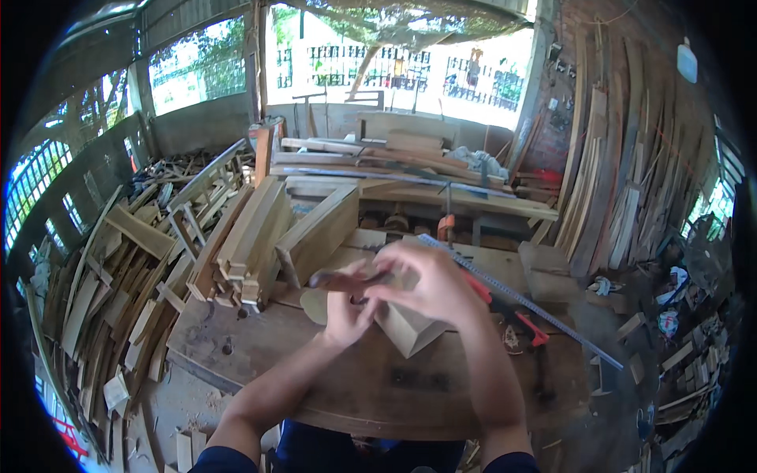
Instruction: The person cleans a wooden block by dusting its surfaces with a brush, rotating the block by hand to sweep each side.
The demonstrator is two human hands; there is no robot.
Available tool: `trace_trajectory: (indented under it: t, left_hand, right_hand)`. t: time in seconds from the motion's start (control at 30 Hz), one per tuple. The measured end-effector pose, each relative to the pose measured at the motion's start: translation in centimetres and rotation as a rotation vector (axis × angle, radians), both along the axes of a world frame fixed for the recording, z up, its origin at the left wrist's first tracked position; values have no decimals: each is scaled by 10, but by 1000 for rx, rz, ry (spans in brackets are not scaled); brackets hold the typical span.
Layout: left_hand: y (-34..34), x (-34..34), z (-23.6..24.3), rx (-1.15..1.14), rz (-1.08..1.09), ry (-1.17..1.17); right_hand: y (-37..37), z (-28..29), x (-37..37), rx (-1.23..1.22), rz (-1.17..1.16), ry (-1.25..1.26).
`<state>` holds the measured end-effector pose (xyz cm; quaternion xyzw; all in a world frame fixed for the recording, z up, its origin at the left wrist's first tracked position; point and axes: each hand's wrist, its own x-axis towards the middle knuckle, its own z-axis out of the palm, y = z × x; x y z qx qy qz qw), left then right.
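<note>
Above the middle of the workbench [260, 347], both hands are raised together around a dark brown tool with a rounded end [335, 281]. Its exact kind is blurred and partly covered by fingers. My left hand [351, 314] grips it from below. From the right, my right hand [426, 280] curls its fingers over the other end. Directly beneath them a pale wooden block [412, 335] rests on the bench, its near corner toward me. A pale rounded piece [315, 306] lies left of my left hand.
A long metal ruler [524, 302] slants across the bench's right side, near a red-handled tool [535, 333]. Stacked timber [256, 232] and a large board [319, 232] stand at the back left. Scrap wood [102, 292] piles up left; tall planks [615, 158] lean right.
</note>
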<state>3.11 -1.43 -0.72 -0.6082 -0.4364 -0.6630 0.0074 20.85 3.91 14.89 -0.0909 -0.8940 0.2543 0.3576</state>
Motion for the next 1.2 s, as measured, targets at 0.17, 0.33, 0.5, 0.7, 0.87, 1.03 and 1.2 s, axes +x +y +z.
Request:
trace_trajectory:
  t: [0.17, 0.33, 0.5, 0.7, 0.87, 1.03, 1.2]
  left_hand:
    - [9, -5, 14, -83, 37, -20]
    - [-1, -1, 12, -52, -49, -43]
    - [1, 11, 5, -181, -115, -208]
    - [18, -5, -9, -230, -207, -442]
    - [30, -38, -15, -592, -104, -464]
    - [19, 10, -6, -485, -259, -560]
    - [17, -25, 6, -714, -969, -1008]
  right_hand:
    - [53, -36, 19, 70, -93, -80]
    - [43, -45, 8, 38, -154, -309]
    - [37, -44, 0, 129, -397, -227]
    - [56, -68, -3, 219, -514, -137]
    - [45, -65, -15, 212, -466, -167]
    - [65, -73, 0, 133, -432, -141]
    - [69, -66, -12, -28, -455, -178]
